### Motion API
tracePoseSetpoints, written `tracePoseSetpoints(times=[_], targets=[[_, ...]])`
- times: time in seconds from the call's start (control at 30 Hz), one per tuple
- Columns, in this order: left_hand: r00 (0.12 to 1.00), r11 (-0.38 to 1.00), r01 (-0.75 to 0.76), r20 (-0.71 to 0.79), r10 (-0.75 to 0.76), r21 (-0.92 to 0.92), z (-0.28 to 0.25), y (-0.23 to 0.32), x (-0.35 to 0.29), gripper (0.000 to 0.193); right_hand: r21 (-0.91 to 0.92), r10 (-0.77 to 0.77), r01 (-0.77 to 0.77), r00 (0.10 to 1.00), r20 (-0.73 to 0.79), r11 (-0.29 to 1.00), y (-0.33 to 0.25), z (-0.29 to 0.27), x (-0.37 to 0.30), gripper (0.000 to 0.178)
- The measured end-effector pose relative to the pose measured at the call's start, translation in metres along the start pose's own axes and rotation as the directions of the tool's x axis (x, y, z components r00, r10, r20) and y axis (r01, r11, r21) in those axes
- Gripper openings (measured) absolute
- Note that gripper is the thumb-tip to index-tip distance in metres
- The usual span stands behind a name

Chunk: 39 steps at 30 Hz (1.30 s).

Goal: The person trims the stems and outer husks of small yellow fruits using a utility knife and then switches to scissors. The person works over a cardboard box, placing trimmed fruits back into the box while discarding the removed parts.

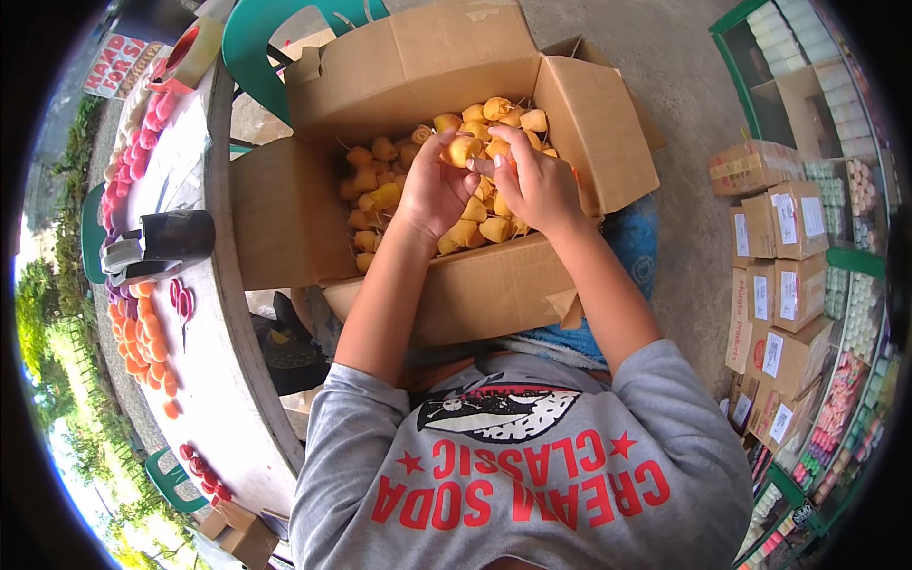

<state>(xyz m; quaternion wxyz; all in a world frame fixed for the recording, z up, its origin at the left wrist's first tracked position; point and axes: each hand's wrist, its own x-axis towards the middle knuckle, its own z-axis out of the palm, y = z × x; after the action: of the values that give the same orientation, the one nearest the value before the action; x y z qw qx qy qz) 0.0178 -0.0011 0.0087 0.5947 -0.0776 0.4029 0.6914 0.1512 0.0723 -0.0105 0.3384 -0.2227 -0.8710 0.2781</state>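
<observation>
Over an open cardboard box point(408, 66), both my hands are at one yellow-orange artificial rosebud point(463, 150). My left hand point(437, 190) holds it between thumb and fingers. My right hand point(534, 180) pinches at its right side, thumb below and forefinger above; exactly what those fingertips grip is partly hidden. Many similar rosebuds point(467, 233) fill the box beneath, some with thin stems or strings sticking up. My forearms cross the box's near flap point(456, 302).
On the left, a white table point(214, 380) carries a tape dispenser point(171, 237), red-handled scissors point(182, 304), tape rolls point(195, 55), and rows of orange point(141, 332) and pink flowers point(142, 138). A green chair point(261, 62) stands behind the box. Stacked cartons point(784, 285) and green-framed shelves point(736, 71) are at right.
</observation>
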Motion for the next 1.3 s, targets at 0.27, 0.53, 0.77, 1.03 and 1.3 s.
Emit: tracePoseSetpoints(times=[0.27, 0.53, 0.77, 1.03, 1.3], targets=[[0.982, 0.997, 0.083, 0.173, -0.079, -0.012, -0.013, 0.0, 0.003, 0.033, -0.03, -0.009, 0.008, 1.0, -0.026, 1.0, 0.004, 0.001, 0.001, 0.028], [0.992, 0.945, -0.033, 0.128, -0.009, 0.325, -0.008, 0.001, 0.006, 0.027, -0.053, -0.02, 0.02, 1.0, -0.002, 0.998, 0.005, 0.002, 0.004, 0.03], [0.977, 0.826, -0.195, 0.035, 0.209, 0.529, 0.001, -0.006, 0.002, 0.029, -0.151, -0.046, 0.05, 0.998, 0.034, 0.987, 0.004, 0.003, 0.003, 0.031], [0.974, 0.813, -0.21, 0.046, 0.221, 0.543, -0.001, -0.001, 0.009, 0.029, -0.287, -0.015, -0.003, 0.998, -0.062, 0.958, 0.0, 0.007, 0.002, 0.033], [0.989, 0.849, -0.069, -0.076, 0.128, 0.524, 0.004, 0.003, 0.003, 0.029, -0.288, -0.023, 0.0, 0.997, -0.079, 0.958, -0.005, 0.008, 0.001, 0.028]])
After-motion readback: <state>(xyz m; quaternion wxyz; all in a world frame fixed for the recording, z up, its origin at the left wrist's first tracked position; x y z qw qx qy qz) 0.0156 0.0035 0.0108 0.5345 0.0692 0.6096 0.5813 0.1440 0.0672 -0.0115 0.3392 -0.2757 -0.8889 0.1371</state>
